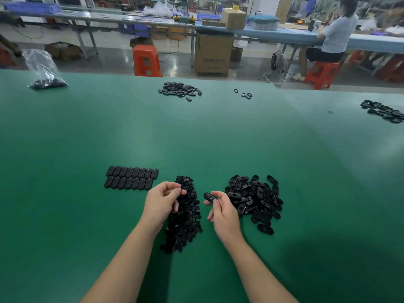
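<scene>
The right grip (223,212) is closed on 1 oval shell (209,197), held by thumb and fingertips just above the worktop (87,127), in the gap between the 2 near piles. The left grip (162,199) is curled, thumb against fingertips, over the pile of small parts (185,226), and it looks to be pinching 1 small part from it.

From where I stand, the risks are these. The shell is held only at 1 end, so a push from the other hand could twist it out and drop it into the shell pile (255,200), where it would be lost among its likes. The small part is tiny and black on black, so 2 could come up stuck together, or it could go in the wrong way round. A careless left wrist or forearm could also drag the small pile toward the 2 neat rows (131,177) just beside it and knock them crooked.

Hard to make out: whether the left fingers truly hold anything, since the pile behind swallows the outline, and which face of the shell is up. The far heap (179,89) and the bag (43,71) show only dark shapes. Another heap (384,111) sits near the right edge of the view.
</scene>
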{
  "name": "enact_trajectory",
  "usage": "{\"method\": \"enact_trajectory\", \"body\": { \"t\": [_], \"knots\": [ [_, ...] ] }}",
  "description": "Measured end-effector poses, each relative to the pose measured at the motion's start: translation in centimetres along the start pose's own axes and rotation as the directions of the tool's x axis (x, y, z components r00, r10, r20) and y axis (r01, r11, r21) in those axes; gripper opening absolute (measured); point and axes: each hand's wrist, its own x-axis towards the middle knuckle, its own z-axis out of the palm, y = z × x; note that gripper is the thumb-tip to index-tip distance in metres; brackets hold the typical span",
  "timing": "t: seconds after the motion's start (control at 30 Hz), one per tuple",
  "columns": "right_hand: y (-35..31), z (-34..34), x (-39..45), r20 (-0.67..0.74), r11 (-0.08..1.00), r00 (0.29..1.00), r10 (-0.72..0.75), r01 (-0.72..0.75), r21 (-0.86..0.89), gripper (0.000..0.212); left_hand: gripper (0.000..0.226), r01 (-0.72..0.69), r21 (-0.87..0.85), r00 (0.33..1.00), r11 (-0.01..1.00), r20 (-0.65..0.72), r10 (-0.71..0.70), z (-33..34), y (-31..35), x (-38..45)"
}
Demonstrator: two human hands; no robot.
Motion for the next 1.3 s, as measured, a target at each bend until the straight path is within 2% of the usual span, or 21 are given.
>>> {"method": "enact_trajectory", "body": {
  "t": [0.07,0.23,0.37,0.47,0.57,0.67,0.77,0.83,1.07,1.23,1.3],
  "knots": [
    [0.0,0.0,0.0,-0.002,1.0,1.0,-0.008,0.008,-0.006,0.025,0.006,-0.018,0.025,1.0,1.0,-0.003,0.018,0.5,-0.2,0.0],
    [0.2,0.1,0.1,-0.015,1.0,1.0,-0.014,0.014,-0.005,0.023,0.013,-0.121,0.26,0.992,0.958,-0.001,0.125,2.9,-0.5,-0.1],
    [0.6,0.1,0.2,-0.041,0.999,0.999,-0.021,0.02,-0.026,0.023,0.015,-0.139,0.37,0.99,0.918,0.087,0.115,5.1,-0.8,-0.6],
    [0.7,0.0,0.3,-0.046,0.999,0.999,-0.02,0.018,-0.039,0.021,0.014,-0.102,0.397,0.994,0.912,0.069,0.081,6.2,-1.0,-0.7],
    [0.7,0.0,0.3,-0.047,1.0,0.999,-0.012,0.012,-0.018,0.018,0.01,-0.012,0.283,1.0,0.959,0.01,0.009,6.6,-1.1,-0.6],
    [0.7,-0.1,0.3,-0.044,1.0,0.999,-0.006,0.007,0.008,0.011,0.006,0.131,0.013,0.991,0.991,0.001,-0.131,6.6,-1.3,-0.5],
    [0.6,0.0,0.4,-0.046,1.0,0.999,0.001,0.0,0.026,0.008,0.006,0.271,-0.205,0.963,0.941,0.066,-0.263,6.4,-1.4,-0.5],
    [0.5,-0.1,0.3,-0.042,1.0,0.999,-0.005,0.006,0.022,0.007,0.005,0.313,-0.282,0.95,0.907,0.109,-0.294,6.4,-1.5,-0.5],
    [0.4,-0.2,0.0,-0.054,0.999,0.997,-0.051,0.051,0.002,0.011,0.004,0.238,-0.196,0.97,0.951,0.089,-0.224,6.2,-1.6,-0.5],
    [0.4,-0.3,0.1,-0.04,0.998,0.999,-0.012,0.014,0.058,0.007,0.003,0.178,-0.096,0.981,0.979,0.097,-0.169,5.9,-1.2,-0.7],
    [0.4,-0.2,0.2,-0.039,0.997,0.999,-0.007,0.01,0.078,0.012,0.003,0.152,-0.059,0.983,0.987,0.109,-0.145,6.0,-1.0,-0.9]
  ]
}}
